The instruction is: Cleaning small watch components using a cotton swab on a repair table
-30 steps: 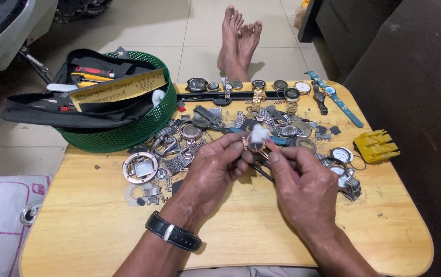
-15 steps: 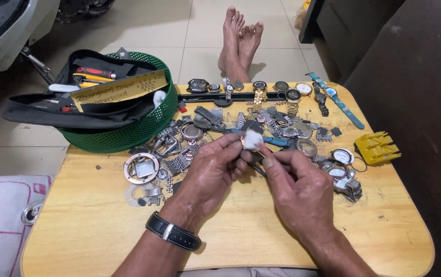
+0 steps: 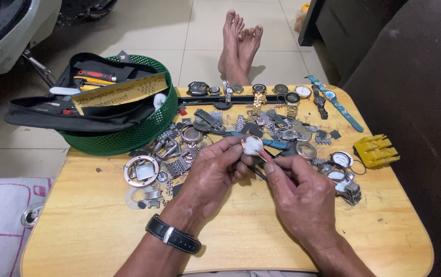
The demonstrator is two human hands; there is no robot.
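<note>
The wooden table [image 3: 102, 225] fills most of the view, its rear half strewn with watch parts. At its rear left corner stands a green basket [image 3: 128, 136] with a black tool pouch [image 3: 56, 110] draped across it; a strip of yellow sandpaper [image 3: 120, 91] and a red-handled tool [image 3: 95, 74] lie on the pouch. A person's bare feet [image 3: 240, 43] rest on the tiled floor beyond the table's far edge.

A row of watches [image 3: 261, 91] lines the rear edge, and a blue strap [image 3: 341, 107] lies at the rear right. A yellow plastic block [image 3: 376, 150] sits near the right edge. The pile of metal bands and cases [image 3: 261, 128] occupies the centre rear. A large round watch case [image 3: 141, 171] lies to the left of the hands.

The left hand [image 3: 212, 174], with a black wristwatch [image 3: 173, 235] on its wrist, is closed, its fingertips pinching a small ring-shaped part; the part's kind cannot be told. The right hand [image 3: 300, 197] is closed around a thin pink-handled tool [image 3: 269, 158], whose tip meets a white cotton ball [image 3: 253, 145] held between both hands, above the table's centre and just in front of the pile.
</note>
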